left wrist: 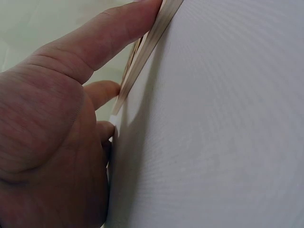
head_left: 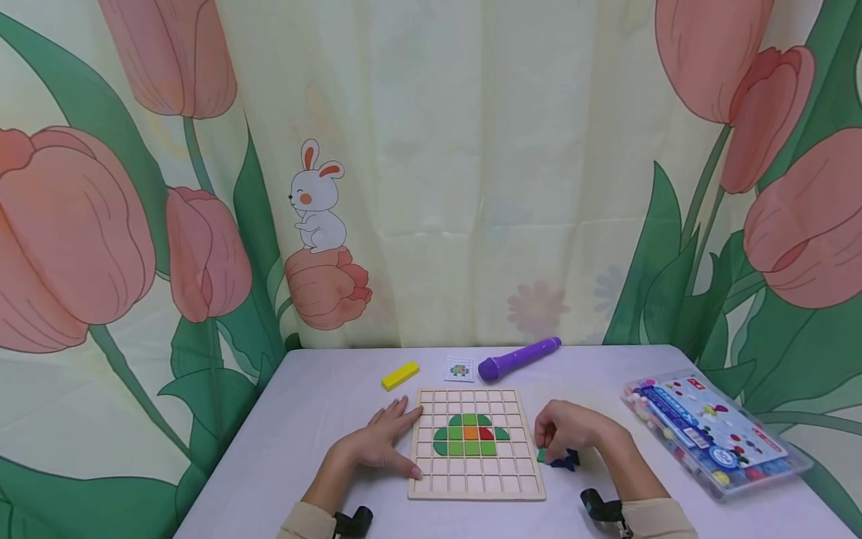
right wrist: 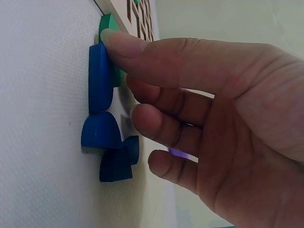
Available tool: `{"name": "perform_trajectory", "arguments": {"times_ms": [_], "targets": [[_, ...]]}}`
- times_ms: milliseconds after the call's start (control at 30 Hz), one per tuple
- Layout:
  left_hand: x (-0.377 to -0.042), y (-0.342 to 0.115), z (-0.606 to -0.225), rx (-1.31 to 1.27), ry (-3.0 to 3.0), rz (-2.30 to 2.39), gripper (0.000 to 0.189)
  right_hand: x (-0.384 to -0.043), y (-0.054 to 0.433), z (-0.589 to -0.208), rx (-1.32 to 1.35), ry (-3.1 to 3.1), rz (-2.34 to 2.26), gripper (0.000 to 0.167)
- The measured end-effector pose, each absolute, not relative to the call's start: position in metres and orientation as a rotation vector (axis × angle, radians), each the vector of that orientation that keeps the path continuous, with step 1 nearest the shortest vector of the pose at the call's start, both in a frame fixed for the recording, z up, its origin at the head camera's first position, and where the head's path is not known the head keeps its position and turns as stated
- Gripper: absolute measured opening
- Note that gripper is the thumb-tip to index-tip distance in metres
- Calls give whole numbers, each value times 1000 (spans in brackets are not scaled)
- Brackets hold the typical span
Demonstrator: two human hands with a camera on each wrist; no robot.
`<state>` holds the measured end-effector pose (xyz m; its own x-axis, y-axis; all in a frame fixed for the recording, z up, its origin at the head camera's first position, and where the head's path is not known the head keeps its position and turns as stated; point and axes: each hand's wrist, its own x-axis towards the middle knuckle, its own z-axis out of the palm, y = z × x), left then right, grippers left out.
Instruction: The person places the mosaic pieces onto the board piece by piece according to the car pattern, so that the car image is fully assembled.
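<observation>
A wooden grid board [head_left: 476, 486] lies on the table, with several green pieces [head_left: 469, 448], an orange piece [head_left: 471, 433] and a red piece [head_left: 486, 433] set in its squares. My left hand [head_left: 380, 442] rests at the board's left side, fingers spread, thumb and fingertips touching the frame. To the right of the board, my right hand [head_left: 569, 430] has its thumb and index finger at a green block [right wrist: 108, 23], apparently pinching it. Several dark blue blocks [right wrist: 100, 78], some with rounded sides, lie on the cloth beside it. Part of the green block is hidden behind the thumb.
Behind the board are a yellow bar [head_left: 400, 376], a small picture card [head_left: 459, 369] and a purple microphone-shaped object [head_left: 519, 360]. A clear plastic case [head_left: 720, 434] of colourful pieces stands at the right. A tulip-print curtain [head_left: 431, 187] hangs beyond the table.
</observation>
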<state>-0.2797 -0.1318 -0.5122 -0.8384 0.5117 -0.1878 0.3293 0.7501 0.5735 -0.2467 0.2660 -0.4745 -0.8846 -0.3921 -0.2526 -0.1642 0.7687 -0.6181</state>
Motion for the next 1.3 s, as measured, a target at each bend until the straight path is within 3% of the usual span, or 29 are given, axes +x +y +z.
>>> {"name": "perform_trajectory", "arguments": {"times_ms": [1300], "targets": [[-283, -133, -514, 643, 2617, 749, 114, -255, 261, -465, -631, 2694, -1155, 9]]}}
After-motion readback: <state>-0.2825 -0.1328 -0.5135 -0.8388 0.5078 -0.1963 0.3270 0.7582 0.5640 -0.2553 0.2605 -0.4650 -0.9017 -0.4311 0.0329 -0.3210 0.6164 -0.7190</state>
